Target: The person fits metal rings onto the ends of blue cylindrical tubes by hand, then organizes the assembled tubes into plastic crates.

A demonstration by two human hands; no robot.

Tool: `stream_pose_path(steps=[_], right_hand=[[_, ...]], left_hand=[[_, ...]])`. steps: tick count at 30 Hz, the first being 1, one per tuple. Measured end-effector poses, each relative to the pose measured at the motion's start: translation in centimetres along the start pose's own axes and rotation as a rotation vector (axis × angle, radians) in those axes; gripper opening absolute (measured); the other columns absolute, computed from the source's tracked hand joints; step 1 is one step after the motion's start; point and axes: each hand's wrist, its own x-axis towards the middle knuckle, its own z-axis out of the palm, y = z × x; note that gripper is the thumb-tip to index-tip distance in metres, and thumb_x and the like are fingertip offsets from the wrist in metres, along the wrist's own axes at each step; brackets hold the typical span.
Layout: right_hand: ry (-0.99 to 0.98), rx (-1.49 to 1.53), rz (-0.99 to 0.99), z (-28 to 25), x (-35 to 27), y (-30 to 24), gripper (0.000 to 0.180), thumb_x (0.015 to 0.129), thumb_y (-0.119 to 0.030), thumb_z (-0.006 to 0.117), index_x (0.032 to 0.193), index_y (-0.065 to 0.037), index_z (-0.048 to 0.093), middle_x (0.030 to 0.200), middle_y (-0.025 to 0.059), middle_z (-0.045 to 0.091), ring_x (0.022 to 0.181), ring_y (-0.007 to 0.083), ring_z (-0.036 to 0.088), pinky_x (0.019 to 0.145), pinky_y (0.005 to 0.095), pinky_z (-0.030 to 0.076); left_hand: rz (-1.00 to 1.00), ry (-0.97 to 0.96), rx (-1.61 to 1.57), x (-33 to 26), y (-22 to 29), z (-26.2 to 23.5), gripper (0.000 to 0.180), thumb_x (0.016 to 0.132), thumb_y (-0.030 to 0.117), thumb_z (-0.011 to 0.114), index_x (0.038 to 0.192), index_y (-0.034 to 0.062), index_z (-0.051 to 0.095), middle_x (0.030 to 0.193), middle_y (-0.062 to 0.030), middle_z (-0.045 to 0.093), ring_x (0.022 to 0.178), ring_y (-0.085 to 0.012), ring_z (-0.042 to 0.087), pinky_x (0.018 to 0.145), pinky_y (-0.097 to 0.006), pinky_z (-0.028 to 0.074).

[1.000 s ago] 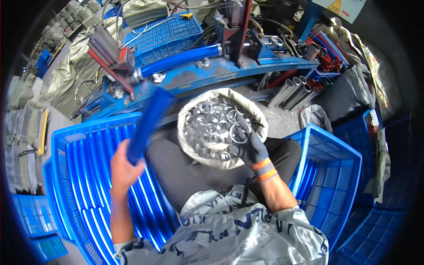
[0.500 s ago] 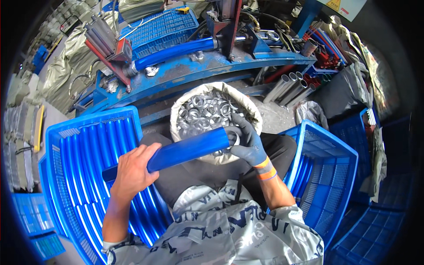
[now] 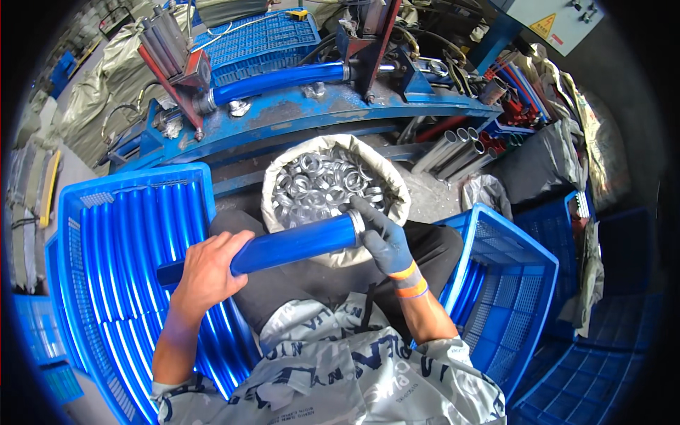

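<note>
My bare left hand (image 3: 212,269) is wrapped round a shiny blue metal tube (image 3: 297,244), which lies slantwise over my lap with its right end higher. At that end a silver metal ring (image 3: 358,222) sits against the tube's mouth. My right hand (image 3: 388,248), in a grey-blue glove with an orange cuff, pinches the ring between thumb and fingers. How far the ring goes into or over the tube cannot be made out. Just beyond the tube stands a whitish sack (image 3: 401,202) with its rim rolled down, full of loose silver rings (image 3: 319,184).
At my left a blue crate (image 3: 134,174) holds several rows of blue tubes (image 3: 131,262). Another blue crate (image 3: 520,244) with a few tubes stands at my right. Beyond the sack runs a blue bench (image 3: 283,117) with a blue tube clamped on it. Bare metal tubes (image 3: 453,152) lean nearby.
My right hand has brought the ring from just off the tube's end up against it. The whole view has shifted slightly; my left hand keeps its hold.
</note>
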Motion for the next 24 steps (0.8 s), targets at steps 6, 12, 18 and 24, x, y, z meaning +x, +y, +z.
stream_pose_path(steps=[6,12,18,24], right_hand=[[0.071,-0.209,0.27,-1.5,0.5,0.2,0.066,0.109,-0.006,0.06,0.173,0.006,0.048,0.159,0.0108,0.064,0.139,0.0154,0.063,0.121,0.0324,0.048],[0.182,-0.142,-0.021,-7.3,6.6,3.5,0.063,0.113,-0.011,0.064,0.172,0.005,0.047,0.162,0.0159,0.065,0.141,0.0224,0.067,0.124,0.0386,0.051],[-0.096,-1.828,0.032,-9.8,6.0,15.8,0.074,0.088,-0.04,0.091,0.155,-0.019,0.066,0.135,0.0209,0.073,0.116,0.0425,0.075,0.097,0.0574,0.062],[-0.064,-2.068,0.02,-13.2,5.4,19.7,0.042,0.096,-0.033,0.085,0.134,-0.016,0.077,0.109,0.0118,0.077,0.1,0.0356,0.08,0.08,0.0518,0.063]], left_hand=[[-0.029,-0.01,0.002,-0.1,-0.8,2.6,0.075,0.072,0.012,0.086,0.145,0.0115,0.071,0.108,-0.0137,0.075,0.101,-0.0388,0.075,0.088,-0.05,0.061],[-0.253,0.145,-0.378,-1.7,-0.6,3.4,0.074,0.082,0.015,0.093,0.15,0.0032,0.067,0.125,-0.0115,0.08,0.116,-0.0285,0.078,0.101,-0.042,0.061],[-0.327,0.498,-1.1,-2.8,-1.8,3.8,0.071,0.089,0.02,0.097,0.148,-0.0036,0.064,0.13,-0.0125,0.077,0.115,-0.0197,0.073,0.105,-0.037,0.057],[-0.294,0.734,-1.398,-2.4,-1.6,5.6,0.071,0.095,0.024,0.09,0.153,-0.0042,0.059,0.137,-0.0225,0.077,0.122,-0.0281,0.075,0.115,-0.044,0.055]])
